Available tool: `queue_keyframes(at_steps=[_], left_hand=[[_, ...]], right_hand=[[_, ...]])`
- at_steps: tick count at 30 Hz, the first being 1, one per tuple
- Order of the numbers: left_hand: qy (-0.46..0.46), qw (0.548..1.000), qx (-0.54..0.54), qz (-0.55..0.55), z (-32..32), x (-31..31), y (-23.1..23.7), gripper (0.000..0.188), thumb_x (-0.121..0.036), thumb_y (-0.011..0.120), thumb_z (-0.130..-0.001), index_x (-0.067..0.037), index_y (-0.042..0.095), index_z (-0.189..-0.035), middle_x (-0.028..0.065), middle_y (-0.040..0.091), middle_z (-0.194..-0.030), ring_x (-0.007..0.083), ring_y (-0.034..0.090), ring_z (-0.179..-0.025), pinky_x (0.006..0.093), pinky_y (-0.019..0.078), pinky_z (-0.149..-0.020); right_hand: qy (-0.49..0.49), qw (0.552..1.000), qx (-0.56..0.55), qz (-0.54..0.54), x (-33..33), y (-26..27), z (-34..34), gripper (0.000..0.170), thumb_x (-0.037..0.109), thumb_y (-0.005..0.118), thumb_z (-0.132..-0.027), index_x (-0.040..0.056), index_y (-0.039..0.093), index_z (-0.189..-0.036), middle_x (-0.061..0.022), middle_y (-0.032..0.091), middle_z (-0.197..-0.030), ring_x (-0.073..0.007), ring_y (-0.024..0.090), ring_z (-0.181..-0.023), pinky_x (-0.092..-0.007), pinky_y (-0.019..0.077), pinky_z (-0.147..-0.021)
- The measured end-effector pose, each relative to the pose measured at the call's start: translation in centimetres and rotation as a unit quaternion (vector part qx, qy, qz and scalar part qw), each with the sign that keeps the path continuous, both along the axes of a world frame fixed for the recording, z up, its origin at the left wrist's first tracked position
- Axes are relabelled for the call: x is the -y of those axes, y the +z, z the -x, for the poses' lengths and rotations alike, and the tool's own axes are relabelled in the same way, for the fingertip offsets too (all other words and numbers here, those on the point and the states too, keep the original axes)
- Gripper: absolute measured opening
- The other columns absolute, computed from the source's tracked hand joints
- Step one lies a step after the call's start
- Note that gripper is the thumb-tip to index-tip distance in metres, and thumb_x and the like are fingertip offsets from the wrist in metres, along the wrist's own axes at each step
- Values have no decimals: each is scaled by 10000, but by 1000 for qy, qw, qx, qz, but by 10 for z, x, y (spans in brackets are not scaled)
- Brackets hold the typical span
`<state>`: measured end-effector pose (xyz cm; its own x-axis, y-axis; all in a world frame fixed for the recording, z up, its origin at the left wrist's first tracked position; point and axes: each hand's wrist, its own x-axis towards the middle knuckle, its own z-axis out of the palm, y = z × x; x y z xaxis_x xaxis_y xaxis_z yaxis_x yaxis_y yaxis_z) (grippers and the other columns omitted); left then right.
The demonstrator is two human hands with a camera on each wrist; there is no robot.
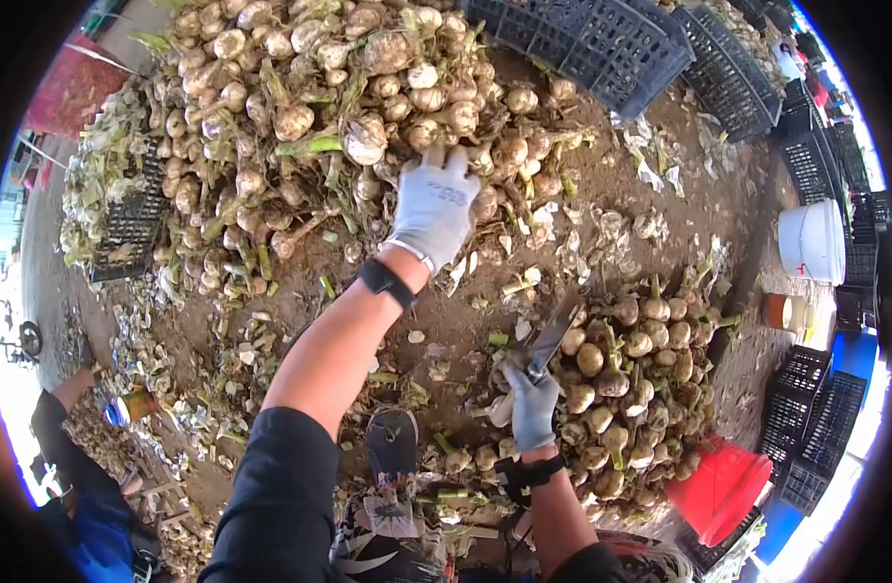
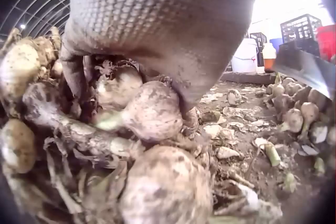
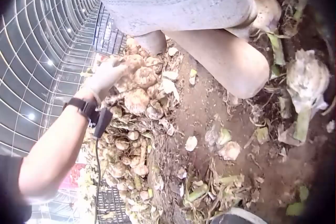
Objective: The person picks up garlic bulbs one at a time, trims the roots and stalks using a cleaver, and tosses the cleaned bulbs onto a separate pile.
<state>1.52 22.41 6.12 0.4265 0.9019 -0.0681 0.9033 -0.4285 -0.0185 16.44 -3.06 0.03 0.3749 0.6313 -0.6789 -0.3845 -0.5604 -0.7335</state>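
My left hand, in a pale work glove, reaches into the large pile of garlic bulbs. In the left wrist view its fingers curl down around a dirty garlic bulb that lies among others and dry stems. My right hand, also gloved, grips a knife by its handle. The wide blade points up and away, beside the smaller heap of garlic bulbs. The pale rounded end of the handle sticks out below the glove in the right wrist view.
Black crates stand behind the pile. To the right are a white bucket and a red bucket. Husks and cut stems litter the soil. My shoe is at the bottom; another person is at lower left.
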Motion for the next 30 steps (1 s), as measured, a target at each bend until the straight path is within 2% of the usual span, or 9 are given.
queue_keyframes(at_steps=[8, 13, 17, 21, 23, 25, 26, 27, 30], left_hand=[[103, 969, 223, 33, 64, 62, -9, 486, -221, 781, -720, -154, 652, -1184, 179, 539, -1185, 406, 554, -1092, 456, 514, -885], [95, 973, 199, 68, 83, 118, -21, 558, -135, 738, -705, -148, 621, -1250, 170, 569, -1194, 417, 567, -1087, 504, 481, -983], [236, 922, 255, 170, 122, 172, -53, 598, -118, 738, -700, -95, 597, -1281, 213, 571, -1270, 403, 579, -1132, 448, 495, -953], [262, 912, 299, 100, 126, 194, -35, 562, -248, 803, -742, -68, 589, -1229, 173, 658, -1072, 395, 649, -950, 435, 525, -825], [248, 881, 390, 101, 121, 206, -19, 608, -362, 801, -792, -38, 576, -1255, 148, 691, -981, 311, 687, -884, 371, 531, -788], [278, 740, 529, 310, 124, 213, -19, 610, -451, 741, -869, 3, 588, -1247, 114, 700, -995, 192, 664, -845, 330, 519, -783], [256, 704, 606, 268, 117, 221, -19, 624, -563, 604, -948, 23, 642, -1161, 22, 682, -937, 88, 593, -786, 263, 494, -703], [257, 703, 606, 269, 114, 229, -23, 624, -563, 604, -948, 23, 642, -1161, 22, 682, -937, 88, 593, -786, 263, 494, -703], [341, 565, 623, 421, 110, 240, -19, 696, -659, 454, -976, -16, 642, -1164, 22, 687, -939, 73, 596, -791, 232, 483, -701]], right_hand=[[26, 999, 0, 22, 6, -19, 3, 169, 43, 752, -851, 8, 707, -1011, 11, 688, -862, -60, 572, -700, -226, 448, -615], [53, 998, -23, -9, 15, -6, 8, 188, 31, 758, -844, 14, 692, -1020, 13, 681, -872, -66, 570, -692, -232, 449, -602], [124, 989, 66, 41, 18, 8, 4, 219, 81, 770, -848, 23, 703, -1048, 29, 670, -823, -55, 545, -675, -227, 433, -595], [164, 981, 91, -46, 6, 28, 21, 181, 125, 758, -864, 21, 720, -1007, 69, 623, -746, -33, 471, -615, -236, 371, -539], [156, 984, 44, -70, -5, 44, 32, 188, 92, 756, -863, 17, 715, -1030, 66, 629, -771, -9, 497, -674, -205, 402, -593], [175, 982, -8, -72, -12, 59, 42, 228, 82, 763, -854, 13, 705, -1064, 23, 672, -919, -34, 566, -784, -207, 457, -679], [176, 982, -7, -71, -15, 69, 49, 228, 82, 763, -854, 13, 705, -1064, 23, 672, -919, -34, 566, -784, -207, 457, -679], [191, 975, -9, -113, -16, 78, 58, 252, 70, 759, -851, 7, 698, -1088, 1, 673, -1013, -52, 585, -850, -213, 474, -728], [275, 929, 92, -232, -13, 70, 75, 298, 44, 747, -849, -3, 686, -1136, -37, 657, -1179, -86, 605, -978, -231, 494, -829]])
